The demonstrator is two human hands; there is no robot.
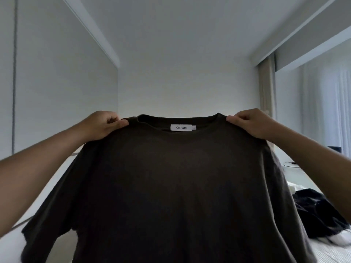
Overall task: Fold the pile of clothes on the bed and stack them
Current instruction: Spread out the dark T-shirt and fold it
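Observation:
A dark brown T-shirt (171, 186) hangs spread out in front of me, its white neck label facing the camera. My left hand (102, 126) pinches the shirt's left shoulder beside the collar. At the other shoulder my right hand (252, 124) pinches the fabric in the same way. Both sleeves droop at the sides. The shirt hides most of the white bed (332, 251) below it. A heap of dark clothes (317, 215) lies on the bed at the lower right, partly behind the shirt.
White walls stand on the left and straight ahead. A beige curtain (266, 86) and sheer white drapes (330, 111) hang on the right. A small round table (292, 164) shows beyond my right forearm.

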